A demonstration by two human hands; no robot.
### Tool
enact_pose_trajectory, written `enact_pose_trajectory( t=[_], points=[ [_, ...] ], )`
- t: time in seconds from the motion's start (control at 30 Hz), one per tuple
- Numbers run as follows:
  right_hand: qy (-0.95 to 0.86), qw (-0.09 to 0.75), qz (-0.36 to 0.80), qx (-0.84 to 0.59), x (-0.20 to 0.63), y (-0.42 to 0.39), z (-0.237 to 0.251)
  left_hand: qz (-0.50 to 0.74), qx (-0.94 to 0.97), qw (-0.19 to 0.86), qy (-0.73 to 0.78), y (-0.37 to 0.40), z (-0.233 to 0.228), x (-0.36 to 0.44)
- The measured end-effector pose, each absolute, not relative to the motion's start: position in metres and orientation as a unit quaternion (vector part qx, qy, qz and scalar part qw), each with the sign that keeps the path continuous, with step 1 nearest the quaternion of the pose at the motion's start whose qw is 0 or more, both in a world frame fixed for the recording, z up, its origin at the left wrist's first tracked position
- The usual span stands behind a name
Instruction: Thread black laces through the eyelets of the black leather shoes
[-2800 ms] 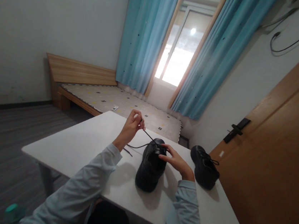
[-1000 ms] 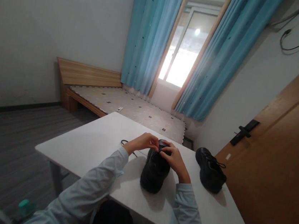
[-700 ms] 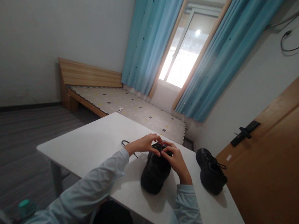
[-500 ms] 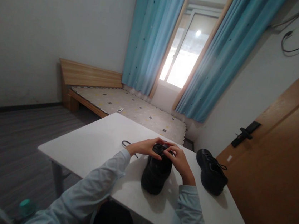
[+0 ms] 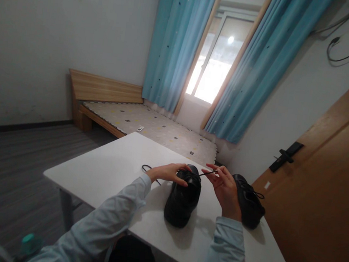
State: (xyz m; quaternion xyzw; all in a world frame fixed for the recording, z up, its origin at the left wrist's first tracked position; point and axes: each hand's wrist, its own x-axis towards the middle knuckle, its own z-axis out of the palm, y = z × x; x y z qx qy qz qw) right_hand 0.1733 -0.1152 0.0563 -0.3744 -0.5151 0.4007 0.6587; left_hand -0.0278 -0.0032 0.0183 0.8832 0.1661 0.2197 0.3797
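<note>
The black shoe (image 5: 180, 209) stands upright on the near part of the white table (image 5: 94, 170), heel toward the person and toe to the far side. The left hand (image 5: 169, 173) arches over its left side by the lacing, thumb and fingers spread apart around the top; whether they grip anything cannot be told. The right hand (image 5: 225, 190), off to the right, has thumb and fingertips closed on a taut lace (image 5: 208, 173) that runs straight from the shoe, with some fingers held out.

As for progress, one end appears to be through on the right side and drawn tight or nearly so. A loose lace (image 5: 145, 168) lies curled on the table to the left, with nothing holding its visible part, and no bow shows on this shoe, so the work looks partway along, with that side and any fastening left. The second shoe (image 5: 252, 209), farther right, has a lace loop at its opening and looks laced
</note>
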Motion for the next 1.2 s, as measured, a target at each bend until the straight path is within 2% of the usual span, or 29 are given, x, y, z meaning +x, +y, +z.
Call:
enact_pose_trajectory(
  t=[0.17,0.63,0.87,1.03,1.2],
  points=[
    [-0.533,0.616,0.397,-0.422,0.176,-0.120,0.057,0.214,0.889,0.369,0.164,-0.003,0.020,-0.029],
    [-0.549,0.519,0.492,-0.433,0.187,-0.132,0.058,0.201,0.890,0.366,0.184,-0.002,0.020,-0.030],
    [-0.565,0.529,0.496,-0.395,0.181,-0.135,0.062,0.202,0.890,0.370,0.173,-0.002,0.019,-0.029],
    [-0.640,0.456,0.479,-0.391,0.174,-0.141,0.066,0.202,0.885,0.387,0.162,0.001,0.022,-0.030],
    [-0.721,0.361,0.462,-0.369,0.168,-0.142,0.070,0.250,0.885,0.328,0.214,0.006,0.027,-0.034]
  ],
)
